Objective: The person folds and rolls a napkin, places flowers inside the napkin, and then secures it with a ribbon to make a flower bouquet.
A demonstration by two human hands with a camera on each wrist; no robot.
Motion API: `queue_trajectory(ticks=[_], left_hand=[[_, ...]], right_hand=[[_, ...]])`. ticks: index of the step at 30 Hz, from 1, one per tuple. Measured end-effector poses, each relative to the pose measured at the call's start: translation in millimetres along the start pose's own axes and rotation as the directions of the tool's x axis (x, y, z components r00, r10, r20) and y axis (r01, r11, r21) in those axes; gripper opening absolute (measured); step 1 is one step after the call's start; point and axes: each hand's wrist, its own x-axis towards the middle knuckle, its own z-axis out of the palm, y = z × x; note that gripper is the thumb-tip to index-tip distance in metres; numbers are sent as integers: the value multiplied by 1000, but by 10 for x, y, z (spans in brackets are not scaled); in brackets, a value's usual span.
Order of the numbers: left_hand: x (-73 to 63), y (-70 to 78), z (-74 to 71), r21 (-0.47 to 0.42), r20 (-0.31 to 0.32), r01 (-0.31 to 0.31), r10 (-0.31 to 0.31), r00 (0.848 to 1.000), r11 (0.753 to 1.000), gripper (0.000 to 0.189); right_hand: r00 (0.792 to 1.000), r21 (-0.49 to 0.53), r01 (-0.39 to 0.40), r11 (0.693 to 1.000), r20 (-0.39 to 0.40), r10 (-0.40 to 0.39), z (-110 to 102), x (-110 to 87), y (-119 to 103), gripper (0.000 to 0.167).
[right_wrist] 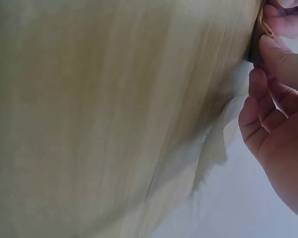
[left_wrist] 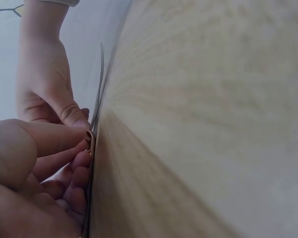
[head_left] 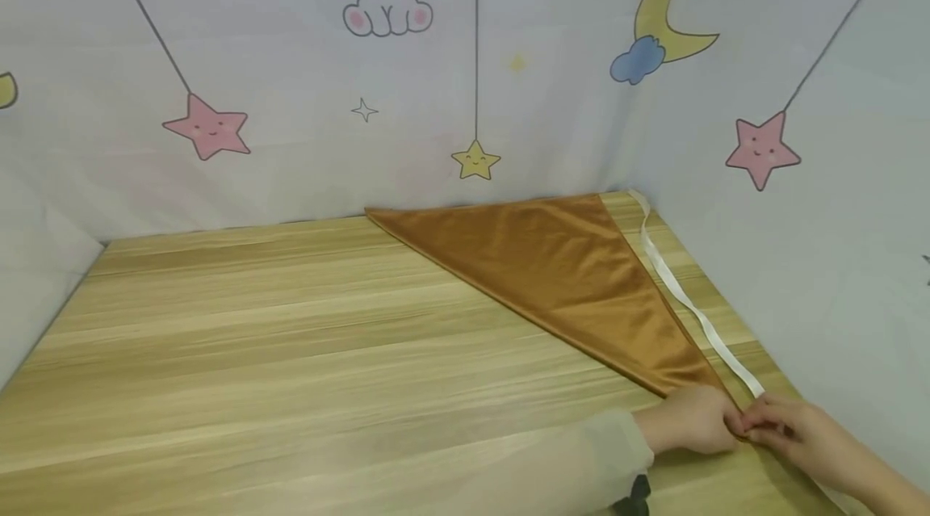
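Note:
A brown satin cloth [head_left: 545, 266], folded into a triangle, lies on the wood-grain table [head_left: 240, 362] toward the back right. At its near corner my left hand [head_left: 699, 419] pinches the edge with curled fingers. Right beside it, my right hand [head_left: 806, 435] pinches the same corner between thumb and fingers. The fingertips of both hands nearly meet there. In the right wrist view a small curled fold of the cloth [right_wrist: 264, 27] stands up between the fingers. Along the cloth's right side runs a white ribbon [head_left: 683, 294], its near end reaching my right hand.
White fabric walls [head_left: 291, 64] printed with stars, a moon and a bear rise at the back and both sides. The right wall [head_left: 857, 258] comes down close to the table's right edge, near my right hand. Bare tabletop extends left of the cloth.

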Motion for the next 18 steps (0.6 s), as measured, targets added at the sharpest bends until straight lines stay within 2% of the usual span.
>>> queue_trajectory(ticks=[6,15,18], left_hand=[[-45,-35,-37,-64,-35,1,-3,999,998,17],[-62,-32,-33,-9,-53,-32,32,998,999,14],[-68,-53,-49,-32,-76,-51,49,996,998,12]], right_hand=[[999,47,-29,998,25,28,-29,29,-9,39],[991,13,-128,992,39,127,-61,117,-51,41],[992,0,-112,994,50,112,-56,150,-44,41]])
